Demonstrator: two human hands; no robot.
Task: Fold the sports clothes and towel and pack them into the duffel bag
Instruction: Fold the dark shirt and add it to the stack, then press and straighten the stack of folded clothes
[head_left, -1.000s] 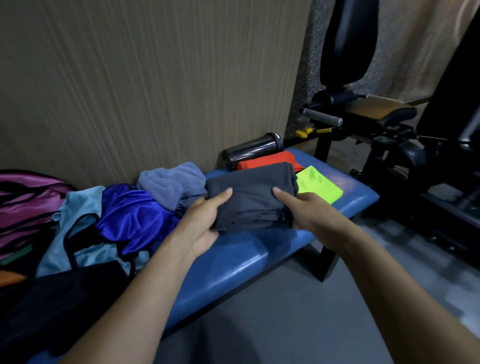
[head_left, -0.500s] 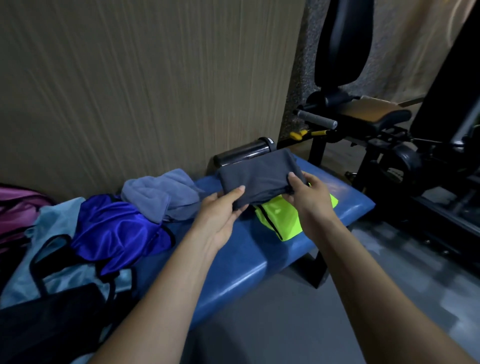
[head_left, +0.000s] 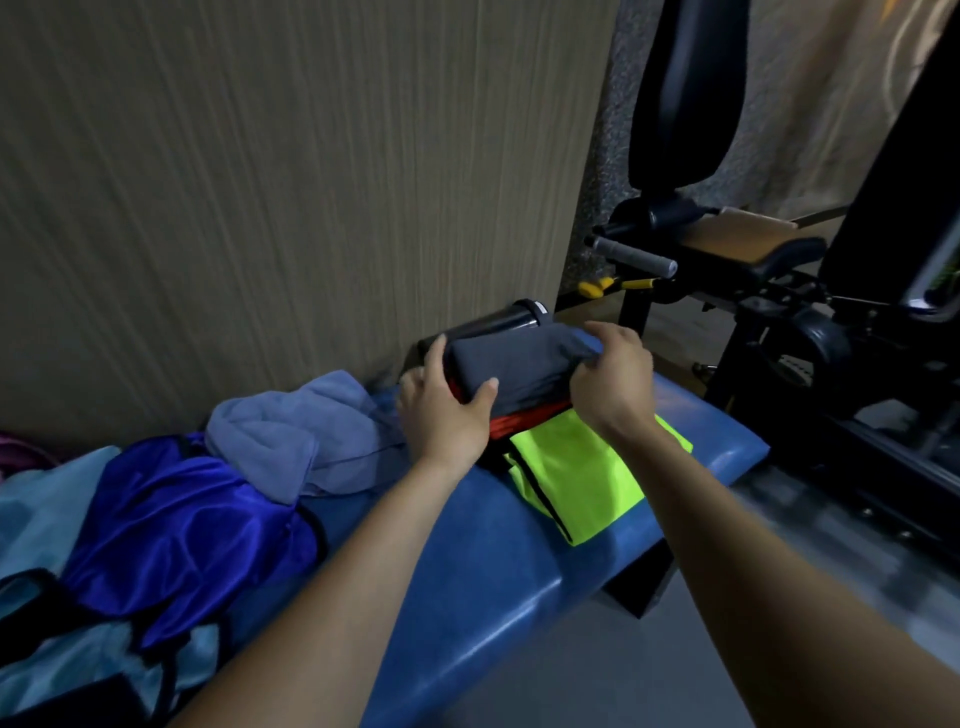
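Observation:
A folded dark grey garment lies on top of a folded red garment at the far end of the blue padded bench. My left hand grips its left end, thumb over the front edge. My right hand grips its right end. A folded neon yellow-green garment lies just in front of the stack. Further left sit a crumpled grey-blue towel, a shiny royal blue garment and a light blue garment.
A black bottle lies against the wooden wall behind the stack. Black gym machines stand to the right. Something dark with black straps sits at the bench's near left. Grey floor lies below the bench.
Both hands carried the folded grey garment back and right, over the neon one, and set it on the red garment. The view shifted left to right.

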